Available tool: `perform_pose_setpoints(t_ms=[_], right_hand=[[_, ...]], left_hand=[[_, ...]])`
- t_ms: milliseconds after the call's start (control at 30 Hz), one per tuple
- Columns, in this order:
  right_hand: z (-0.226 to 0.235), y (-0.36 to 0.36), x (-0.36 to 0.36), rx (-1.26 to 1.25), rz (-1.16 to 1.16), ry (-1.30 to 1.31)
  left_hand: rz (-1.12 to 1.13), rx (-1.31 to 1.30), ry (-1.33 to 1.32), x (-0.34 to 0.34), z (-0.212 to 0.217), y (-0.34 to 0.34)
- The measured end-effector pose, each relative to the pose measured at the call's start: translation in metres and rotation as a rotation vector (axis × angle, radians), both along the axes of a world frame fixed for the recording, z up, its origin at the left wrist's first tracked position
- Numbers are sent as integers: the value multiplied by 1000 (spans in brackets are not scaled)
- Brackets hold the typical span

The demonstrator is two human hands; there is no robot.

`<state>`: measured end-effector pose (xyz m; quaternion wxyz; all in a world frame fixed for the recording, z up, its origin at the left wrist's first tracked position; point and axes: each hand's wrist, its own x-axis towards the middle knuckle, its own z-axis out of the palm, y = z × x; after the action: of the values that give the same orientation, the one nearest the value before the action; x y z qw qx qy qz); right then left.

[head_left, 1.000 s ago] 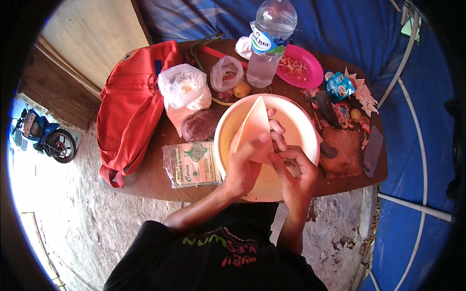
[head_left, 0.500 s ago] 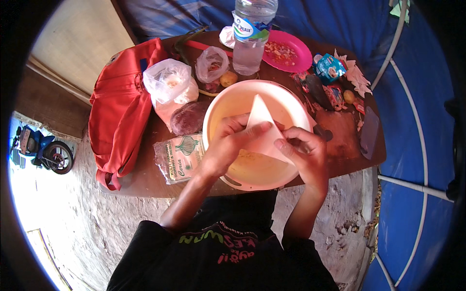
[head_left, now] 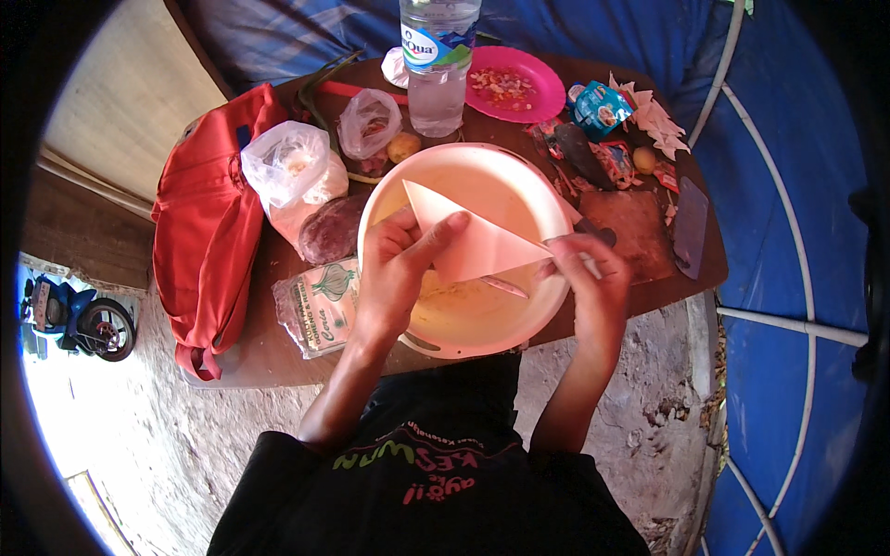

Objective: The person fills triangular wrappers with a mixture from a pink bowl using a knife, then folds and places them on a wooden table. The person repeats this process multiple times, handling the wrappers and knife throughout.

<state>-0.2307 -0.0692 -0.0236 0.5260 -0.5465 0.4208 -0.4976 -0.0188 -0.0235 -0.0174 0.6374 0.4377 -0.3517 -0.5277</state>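
A thin, pale wonton wrapper [head_left: 477, 243], folded into a triangle, is held over a cream plastic basin [head_left: 530, 185]. My left hand [head_left: 394, 269] grips its left side, thumb lying on top and fingers behind. My right hand [head_left: 598, 278] has thumb and fingertips closed at the wrapper's right corner; slight blur hides the exact contact. Inside the basin, a spoon-like utensil [head_left: 505, 286] shows below the wrapper, with yellowish matter around it. A flat clear packet [head_left: 320, 306] with an onion drawing lies left of the basin.
Left of the basin are a red bag [head_left: 209, 250], a plastic bag of white powder [head_left: 295, 181] and a dark purple bundle [head_left: 332, 227]. Behind stand a large water bottle [head_left: 438, 102] and a pink plate [head_left: 533, 79] of chopped bits. Rightward lie sachets [head_left: 601, 109], a brown board [head_left: 630, 236] and a cleaver-like blade [head_left: 690, 227].
The wrapper has turned, its upper point swinging left and another corner now pointing right. My right hand has moved outward to that corner. The view has shifted slightly.
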Motion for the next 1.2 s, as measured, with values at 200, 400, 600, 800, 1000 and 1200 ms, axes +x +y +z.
perform_pose_setpoints(t_ms=[200, 400, 600, 800, 1000, 1200], right_hand=[[12, -11, -17, -121, -11, 16], [5, -1, 4, -469, 168, 249], [4, 1, -5, -493, 230, 312], [-5, -8, -20, -398, 86, 150], [-37, -67, -56, -395, -206, 642], [-71, -69, -65, -688, -207, 862]], left_hand=[[94, 57, -36, 7, -1, -7], [21, 57, 29, -8, -1, -8], [-54, 90, 56, -10, 4, -8], [20, 38, -105, -10, 6, -4], [32, -11, -355, -5, 23, 3], [-230, -252, -810, -27, 55, -19]])
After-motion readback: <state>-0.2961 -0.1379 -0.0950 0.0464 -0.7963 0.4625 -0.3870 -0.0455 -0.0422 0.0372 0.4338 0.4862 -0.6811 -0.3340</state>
